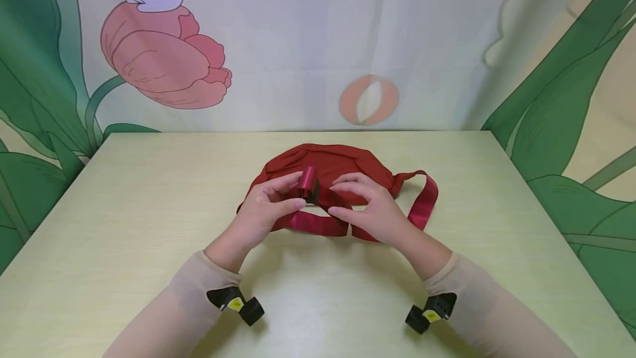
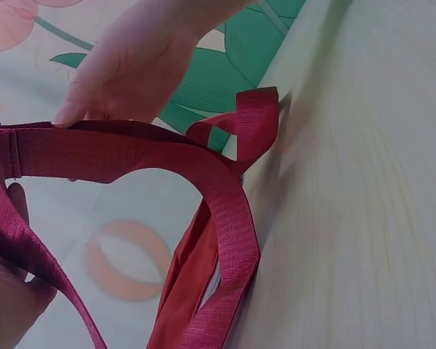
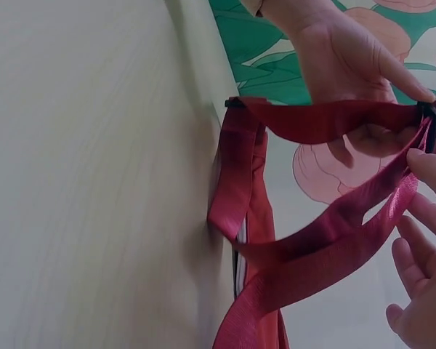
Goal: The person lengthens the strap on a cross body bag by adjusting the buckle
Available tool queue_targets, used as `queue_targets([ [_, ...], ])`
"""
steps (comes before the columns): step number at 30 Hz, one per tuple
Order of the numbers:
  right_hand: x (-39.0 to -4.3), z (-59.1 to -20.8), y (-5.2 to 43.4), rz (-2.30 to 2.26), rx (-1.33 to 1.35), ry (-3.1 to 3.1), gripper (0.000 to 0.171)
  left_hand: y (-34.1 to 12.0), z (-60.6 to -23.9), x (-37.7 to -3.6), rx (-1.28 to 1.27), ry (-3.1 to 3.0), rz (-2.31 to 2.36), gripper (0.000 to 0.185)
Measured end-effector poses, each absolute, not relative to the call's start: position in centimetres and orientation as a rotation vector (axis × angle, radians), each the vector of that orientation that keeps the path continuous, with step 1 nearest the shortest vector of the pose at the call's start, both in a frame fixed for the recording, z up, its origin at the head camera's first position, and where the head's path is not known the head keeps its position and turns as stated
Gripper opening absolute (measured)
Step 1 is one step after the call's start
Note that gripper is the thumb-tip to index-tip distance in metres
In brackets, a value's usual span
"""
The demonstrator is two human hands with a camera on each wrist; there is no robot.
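A dark red waist bag [image 1: 328, 162] lies on the pale table [image 1: 124, 209], its red strap [image 1: 318, 224] looping toward me and out to the right [image 1: 427, 198]. My left hand [image 1: 297, 189] pinches the strap at a rolled end by the black buckle [image 1: 310, 188]. My right hand [image 1: 335, 198] pinches the same strap just right of the buckle, fingers on top. In the left wrist view the strap [image 2: 131, 153] runs under the right hand's fingertips [image 2: 67, 115]. The right wrist view shows the buckle [image 3: 427, 123] beneath the left hand's fingers [image 3: 392, 69].
A cloth backdrop with a tulip print [image 1: 164, 59] hangs right behind the table's far edge. Bare tabletop lies to the left and right of the bag and in front of my forearms. Small black cameras sit on both wrists [image 1: 238, 303].
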State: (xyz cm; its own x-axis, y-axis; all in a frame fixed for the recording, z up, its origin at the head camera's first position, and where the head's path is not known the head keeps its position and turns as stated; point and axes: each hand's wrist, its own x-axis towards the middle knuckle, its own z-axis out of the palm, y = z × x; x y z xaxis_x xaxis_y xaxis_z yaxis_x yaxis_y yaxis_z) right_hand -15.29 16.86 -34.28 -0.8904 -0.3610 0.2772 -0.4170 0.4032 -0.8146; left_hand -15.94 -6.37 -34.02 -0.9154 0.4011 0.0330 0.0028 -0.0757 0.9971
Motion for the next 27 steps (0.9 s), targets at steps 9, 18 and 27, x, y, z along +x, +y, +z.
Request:
queue_targets([
  [9,-15.5,-34.7,18.1,1.398,0.755,-2.611,0.035,-6.7,-34.1,-16.1,0.465,1.931,2.104,0.048],
  [18,-15.4,-34.6,19.6,1.319,0.764,-2.61,0.033,-7.0,-33.9,-16.2,0.461,1.917,2.136,0.047],
  [27,-14.9,-33.8,19.5,1.48,0.797,-2.754,0.062,-5.9,-33.9,-15.8,0.635,2.215,1.867,0.049],
])
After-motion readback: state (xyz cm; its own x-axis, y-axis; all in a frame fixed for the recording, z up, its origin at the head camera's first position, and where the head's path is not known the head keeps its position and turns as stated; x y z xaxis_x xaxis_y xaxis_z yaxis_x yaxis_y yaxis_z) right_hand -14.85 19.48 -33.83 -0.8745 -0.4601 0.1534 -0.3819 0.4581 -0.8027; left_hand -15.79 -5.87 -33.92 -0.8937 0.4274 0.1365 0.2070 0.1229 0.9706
